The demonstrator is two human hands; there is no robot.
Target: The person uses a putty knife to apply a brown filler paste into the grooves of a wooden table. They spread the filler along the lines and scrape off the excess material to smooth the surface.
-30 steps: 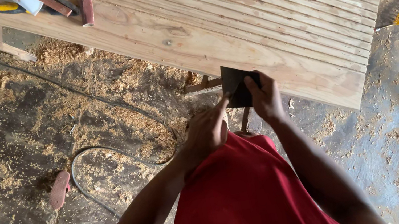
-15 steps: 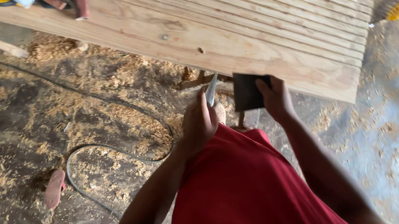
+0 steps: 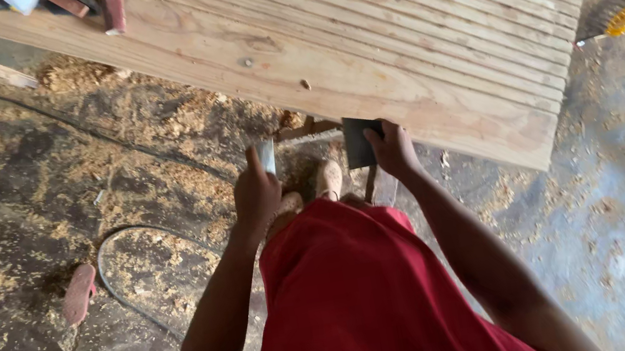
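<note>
Head view: left hand (image 3: 255,196) closed around a small grey flat piece (image 3: 267,156), held just off the near edge of the slatted wooden panel (image 3: 358,41); right hand (image 3: 393,149) at 3 o'clock of it, pinching a dark flat block (image 3: 358,142) against that edge. Risk, as judged: the block could slip off the narrow edge, and sawdust on the floor (image 3: 19,191) makes footing loose.

Soft, even daylight, brightest toward three o'clock. Shadows are dim and diffuse. Edges look slightly blurred, perhaps from motion.
</note>
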